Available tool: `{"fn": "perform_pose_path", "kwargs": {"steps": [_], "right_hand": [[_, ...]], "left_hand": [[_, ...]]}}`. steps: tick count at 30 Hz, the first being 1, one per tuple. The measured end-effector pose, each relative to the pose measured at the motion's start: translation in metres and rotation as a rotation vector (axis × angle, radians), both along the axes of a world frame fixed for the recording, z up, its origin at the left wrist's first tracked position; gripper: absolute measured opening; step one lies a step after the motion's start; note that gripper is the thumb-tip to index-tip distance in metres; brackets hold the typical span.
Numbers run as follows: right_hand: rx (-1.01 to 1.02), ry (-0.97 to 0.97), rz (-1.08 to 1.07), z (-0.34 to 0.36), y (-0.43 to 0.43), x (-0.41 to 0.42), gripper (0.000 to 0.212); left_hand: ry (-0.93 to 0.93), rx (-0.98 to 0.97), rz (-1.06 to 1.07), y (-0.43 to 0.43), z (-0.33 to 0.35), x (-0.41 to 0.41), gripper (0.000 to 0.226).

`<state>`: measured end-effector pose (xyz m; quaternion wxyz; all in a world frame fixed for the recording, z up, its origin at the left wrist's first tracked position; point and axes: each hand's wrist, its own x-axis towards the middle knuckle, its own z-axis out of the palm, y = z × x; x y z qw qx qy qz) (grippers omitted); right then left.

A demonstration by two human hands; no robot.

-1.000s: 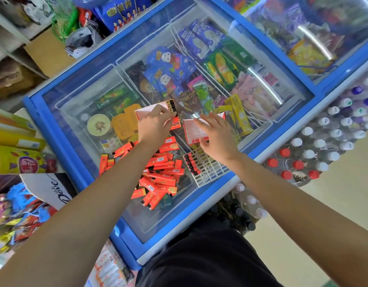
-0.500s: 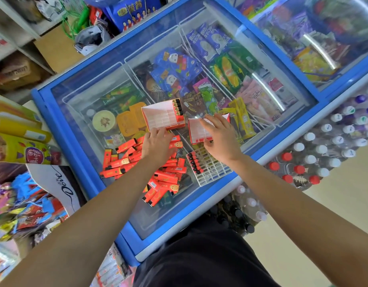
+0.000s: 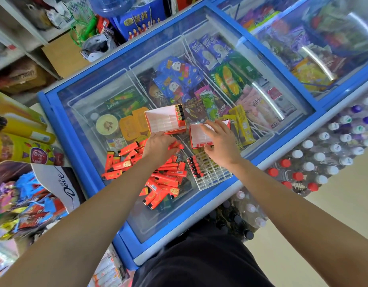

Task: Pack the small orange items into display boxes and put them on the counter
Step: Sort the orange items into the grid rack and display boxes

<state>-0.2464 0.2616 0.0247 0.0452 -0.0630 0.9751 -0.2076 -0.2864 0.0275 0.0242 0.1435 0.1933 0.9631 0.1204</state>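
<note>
Several small orange items (image 3: 162,179) lie in a loose pile on the glass lid of a blue freezer (image 3: 96,121). My left hand (image 3: 160,145) rests on the top of the pile and grips one orange item. Just beyond it stands a display box (image 3: 165,121) with a white grid and a few items along its right edge. My right hand (image 3: 220,139) lies with fingers spread on a second display box (image 3: 199,137), thumb at its near edge. A loose white grid insert (image 3: 210,172) with one row of dark-capped items sits near the freezer's front edge.
Frozen snacks fill wire baskets under the glass. Packs of capped bottles (image 3: 324,158) stand on the floor at the right. Candy displays and a Dove box (image 3: 62,183) crowd the left; shelves and cartons lie behind the freezer.
My left hand let go of the left display box, which now sits on the glass, and came back down onto the orange pile. My right hand stayed on the second box.
</note>
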Motion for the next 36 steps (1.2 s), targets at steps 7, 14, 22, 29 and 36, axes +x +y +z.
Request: {"fn": "perform_pose_path", "kwargs": {"steps": [7, 14, 22, 29, 36], "right_hand": [[-0.073, -0.061, -0.024, 0.007, -0.002, -0.007, 0.065], [-0.634, -0.218, -0.059, 0.047, -0.031, 0.015, 0.056], [-0.949, -0.352, -0.126, 0.074, -0.063, 0.061, 0.038], [-1.074, -0.218, -0.465, 0.064, -0.039, 0.08, 0.024], [-0.849, -0.231, -0.707, 0.036, -0.009, 0.123, 0.017]], "left_hand": [[-0.253, 0.68, 0.586, -0.007, 0.025, 0.012, 0.039], [-0.525, 1.181, 0.959, -0.004, 0.053, 0.042, 0.024], [-0.645, 1.392, 1.054, 0.004, 0.072, 0.081, 0.021], [-0.71, 1.227, 1.142, 0.0, 0.067, 0.101, 0.022], [-0.854, 0.96, 1.013, -0.003, 0.05, 0.128, 0.022]]}}
